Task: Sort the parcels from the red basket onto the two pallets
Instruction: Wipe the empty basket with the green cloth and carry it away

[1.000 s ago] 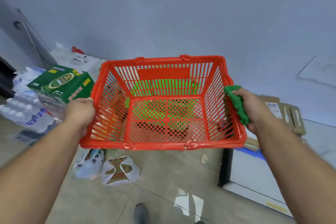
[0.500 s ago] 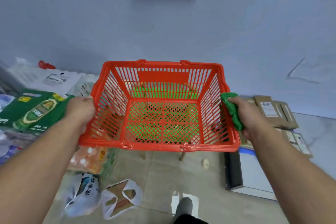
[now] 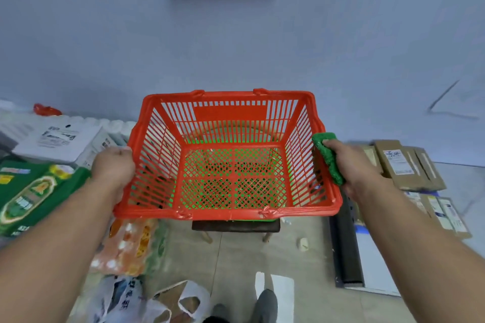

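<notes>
A red slatted plastic basket [image 3: 228, 157] fills the centre of the frame, held in the air above a small dark stool [image 3: 235, 225], with no parcels inside. The left hand [image 3: 114, 168] has its grip curled round the left rim; the right hand [image 3: 349, 165] pinches a green scrubbing pad [image 3: 328, 157] against the right rim. Flat brown cardboard parcels [image 3: 409, 168] lie at the right edge, so sorting looks finished. Since the earlier frames the basket sits lower over the stool.

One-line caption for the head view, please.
Both hands, left and right, hold an empty red basket above a stool; the right also grips a green cloth.
</notes>
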Demonstrator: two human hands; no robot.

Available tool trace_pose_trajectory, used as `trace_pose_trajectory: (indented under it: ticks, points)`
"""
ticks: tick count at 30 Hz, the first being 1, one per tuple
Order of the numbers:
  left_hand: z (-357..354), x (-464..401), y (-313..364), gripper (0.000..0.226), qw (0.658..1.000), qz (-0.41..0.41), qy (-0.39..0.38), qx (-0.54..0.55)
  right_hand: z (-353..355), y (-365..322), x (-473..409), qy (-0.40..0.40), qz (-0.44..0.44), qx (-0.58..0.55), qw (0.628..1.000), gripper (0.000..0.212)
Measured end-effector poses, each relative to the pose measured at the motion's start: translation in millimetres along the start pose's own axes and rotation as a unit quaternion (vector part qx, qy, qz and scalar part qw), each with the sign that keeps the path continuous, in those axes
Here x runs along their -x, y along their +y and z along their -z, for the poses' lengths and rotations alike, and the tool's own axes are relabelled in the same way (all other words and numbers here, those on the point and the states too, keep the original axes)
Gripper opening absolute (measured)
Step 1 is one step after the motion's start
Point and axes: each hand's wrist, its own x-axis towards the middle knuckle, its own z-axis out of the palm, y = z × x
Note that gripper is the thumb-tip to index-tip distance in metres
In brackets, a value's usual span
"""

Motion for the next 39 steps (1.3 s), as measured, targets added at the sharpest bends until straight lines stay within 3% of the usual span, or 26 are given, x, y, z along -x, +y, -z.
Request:
trace_pose_trajectory:
  ticks: [6, 11, 16, 23, 34, 39]
  points:
    - [-20.6, -28.9, -8.7, 0.037, 1.000, 0.010, -0.005, -0.015, -18.6, 4.3, -15.2, 0.025, 0.000, 0.012, 1.000, 0.039]
    - [-35.7, -60.1, -13.5, 0.043, 0.998, 0.011, -0.048, -0.032, -34.4, 12.2, -32.9, 0.039, -0.033, 0.013, 0.999, 0.044]
    - [-52.4, -92.1, -20.4, 0.031, 0.997, -0.009, -0.058, -0.056, -51.8, 22.2, -54.1, 0.072, -0.041, 0.022, 0.996, 0.045]
    - [-86.0, -122.8, -44.7, 0.038, 0.992, -0.004, -0.102, -0.078, -64.9, 32.9, -86.2, 0.110, -0.052, 0.068, 0.990, 0.032]
    - [-143.6, -130.8, -86.9, 0.020, 0.979, 0.046, -0.161, -0.117, -46.6, 74.0, -141.2, 0.114, -0.090, 0.104, 0.984, 0.019]
    - [-169.1, -142.1, -103.9, 0.029, 0.971, 0.095, -0.185, -0.115, -40.8, 91.3, -163.9, 0.104, -0.107, 0.103, 0.983, 0.018]
